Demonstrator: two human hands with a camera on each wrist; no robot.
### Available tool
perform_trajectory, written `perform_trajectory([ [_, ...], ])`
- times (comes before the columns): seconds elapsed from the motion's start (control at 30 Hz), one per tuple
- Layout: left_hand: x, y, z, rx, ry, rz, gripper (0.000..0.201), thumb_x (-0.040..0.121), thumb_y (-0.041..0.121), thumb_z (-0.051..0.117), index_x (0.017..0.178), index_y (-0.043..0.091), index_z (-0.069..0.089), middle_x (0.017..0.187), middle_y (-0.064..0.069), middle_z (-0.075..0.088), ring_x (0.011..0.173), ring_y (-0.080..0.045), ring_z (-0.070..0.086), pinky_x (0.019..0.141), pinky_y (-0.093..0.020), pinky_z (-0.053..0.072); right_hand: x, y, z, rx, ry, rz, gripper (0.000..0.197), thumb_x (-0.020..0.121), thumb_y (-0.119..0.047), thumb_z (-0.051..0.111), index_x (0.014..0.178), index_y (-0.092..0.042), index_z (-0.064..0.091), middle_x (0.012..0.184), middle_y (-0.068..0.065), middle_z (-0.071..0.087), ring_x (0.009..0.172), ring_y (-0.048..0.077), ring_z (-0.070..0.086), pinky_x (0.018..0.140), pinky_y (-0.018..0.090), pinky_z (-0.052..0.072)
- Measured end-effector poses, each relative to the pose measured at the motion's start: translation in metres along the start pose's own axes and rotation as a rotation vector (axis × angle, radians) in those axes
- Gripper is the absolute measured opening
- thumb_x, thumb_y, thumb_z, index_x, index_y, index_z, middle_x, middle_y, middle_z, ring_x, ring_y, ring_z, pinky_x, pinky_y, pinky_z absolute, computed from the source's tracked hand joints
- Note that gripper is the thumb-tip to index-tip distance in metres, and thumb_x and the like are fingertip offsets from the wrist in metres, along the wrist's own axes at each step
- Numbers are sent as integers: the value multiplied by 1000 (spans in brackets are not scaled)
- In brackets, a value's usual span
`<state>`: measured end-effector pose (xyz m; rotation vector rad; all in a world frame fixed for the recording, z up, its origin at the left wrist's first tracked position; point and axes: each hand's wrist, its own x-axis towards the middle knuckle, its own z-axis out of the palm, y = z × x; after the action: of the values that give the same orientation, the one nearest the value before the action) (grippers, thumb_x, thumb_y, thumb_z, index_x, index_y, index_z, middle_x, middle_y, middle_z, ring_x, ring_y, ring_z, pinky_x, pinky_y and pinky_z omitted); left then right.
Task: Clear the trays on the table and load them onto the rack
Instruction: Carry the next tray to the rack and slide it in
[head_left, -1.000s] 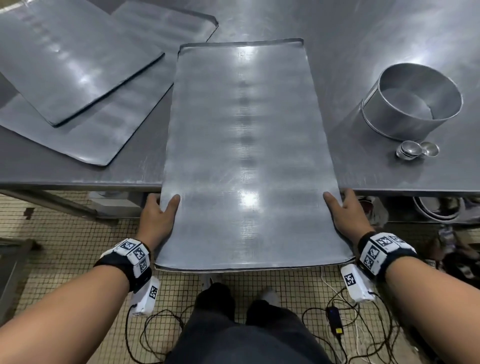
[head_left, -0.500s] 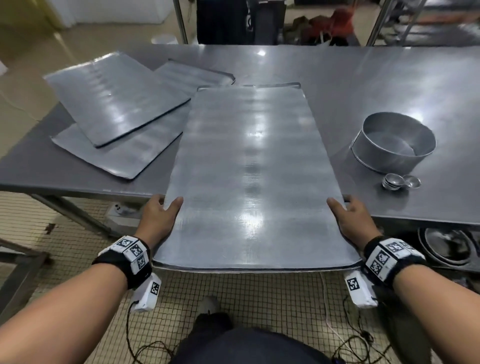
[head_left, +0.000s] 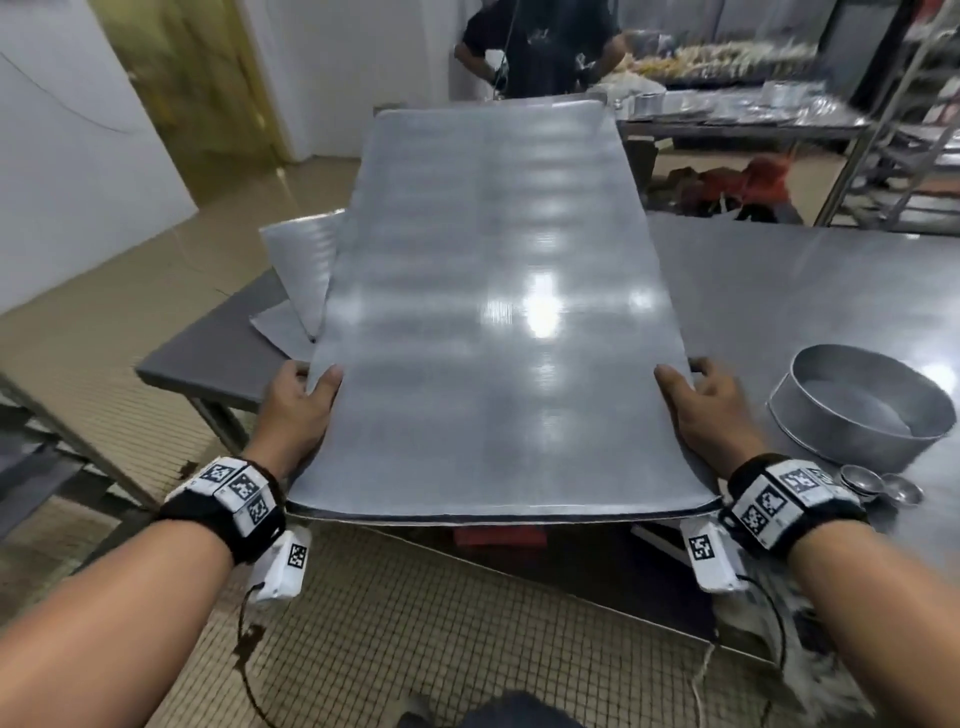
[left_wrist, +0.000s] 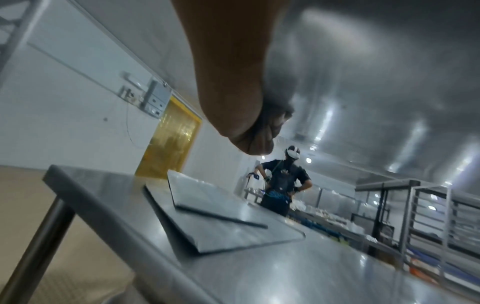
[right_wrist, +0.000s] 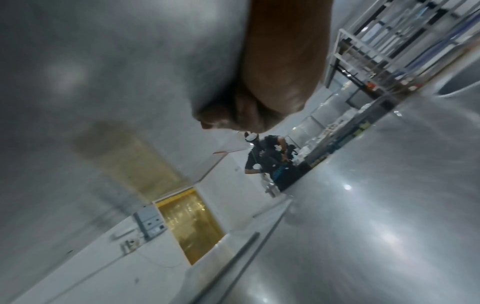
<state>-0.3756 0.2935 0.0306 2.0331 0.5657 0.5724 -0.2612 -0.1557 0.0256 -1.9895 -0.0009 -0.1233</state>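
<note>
A long flat steel tray (head_left: 493, 322) is lifted off the steel table (head_left: 810, 291) and held out in front of me. My left hand (head_left: 304, 410) grips its left edge, thumb on top and fingers curled under. My right hand (head_left: 701, 410) grips the right edge the same way. Both wrist views show the tray's underside (left_wrist: 363, 61) (right_wrist: 103, 61) with the fingers (left_wrist: 259, 135) (right_wrist: 233, 115) curled beneath it. Two more trays (head_left: 301, 270) (left_wrist: 221, 222) lie stacked askew on the table's far left. A metal rack (head_left: 914, 130) (left_wrist: 441, 216) stands at the far right.
A round metal tin (head_left: 862, 410) and small metal cups (head_left: 878, 486) sit on the table at my right. A person (head_left: 540, 47) stands beyond the table by another laden table (head_left: 737, 111). Cables hang from my wrists over tiled floor (head_left: 415, 623).
The tray has risen off the table and its far end has tipped up. My view has lifted from the table to the room beyond. Both hands keep their grip on the edges.
</note>
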Motion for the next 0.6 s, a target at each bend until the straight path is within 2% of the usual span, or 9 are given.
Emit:
perform_trajectory([
  [0.03, 7, 5, -14, 10, 29, 11, 32, 94, 41, 65, 106, 14, 56, 101, -6, 69, 91, -25, 67, 73, -35, 52, 8, -14, 7, 12, -2, -38, 55, 88, -61, 65, 121, -17, 58, 115, 8, 69, 103, 24, 66, 89, 37, 55],
  [0.07, 13, 11, -29, 22, 59, 21, 36, 93, 44, 66, 108, 13, 56, 103, -6, 69, 91, -25, 67, 74, -36, 52, 11, -32, 14, 36, -11, -70, 51, 89, -56, 67, 122, -18, 57, 112, 8, 69, 97, 21, 68, 85, 35, 56],
  [0.13, 26, 19, -60, 36, 131, 48, 50, 87, 54, 67, 113, 12, 57, 106, -6, 70, 94, -25, 68, 81, -41, 56, 22, -64, 32, 60, -32, -148, 32, 95, -37, 67, 118, -19, 54, 97, 2, 69, 79, 11, 66, 67, 19, 53],
  [0.17, 33, 21, -77, 45, 173, 65, 53, 86, 55, 68, 115, 11, 58, 107, -5, 70, 95, -25, 69, 83, -41, 55, 28, -78, 41, 80, -25, -190, 29, 96, -33, 66, 117, -19, 54, 93, 0, 68, 76, 8, 65, 62, 15, 51],
  [0.2, 39, 23, -94, 57, 215, 80, 52, 87, 51, 69, 116, 10, 58, 108, -5, 69, 96, -24, 68, 83, -38, 54, 31, -96, 51, 105, -43, -210, 28, 96, -32, 67, 117, -18, 55, 92, 0, 69, 76, 10, 66, 63, 17, 53],
  [0.27, 47, 30, -126, 76, 300, 106, 44, 91, 42, 69, 116, 7, 58, 108, -5, 66, 95, -22, 65, 79, -32, 48, 38, -127, 74, 153, -70, -277, 30, 95, -33, 67, 118, -17, 57, 97, 7, 72, 82, 19, 70, 73, 31, 58],
  [0.33, 53, 37, -159, 101, 372, 128, 41, 92, 37, 68, 116, 6, 58, 107, -3, 62, 94, -19, 62, 77, -28, 43, 46, -156, 99, 203, -102, -325, 31, 95, -33, 67, 119, -16, 58, 102, 9, 73, 86, 20, 71, 77, 36, 59],
  [0.5, 68, 36, -241, 134, 550, 136, 40, 92, 37, 68, 117, 7, 58, 107, -1, 62, 95, -18, 59, 78, -25, 41, 57, -231, 169, 287, -181, -452, 22, 96, -30, 66, 115, -22, 57, 96, 3, 72, 82, 13, 69, 75, 34, 57],
  [0.6, 68, 36, -286, 150, 637, 129, 37, 93, 35, 68, 116, 8, 58, 105, -1, 64, 93, -17, 60, 73, -22, 39, 62, -271, 215, 326, -224, -510, 25, 96, -31, 66, 117, -18, 59, 93, -3, 70, 79, 8, 67, 72, 27, 54],
])
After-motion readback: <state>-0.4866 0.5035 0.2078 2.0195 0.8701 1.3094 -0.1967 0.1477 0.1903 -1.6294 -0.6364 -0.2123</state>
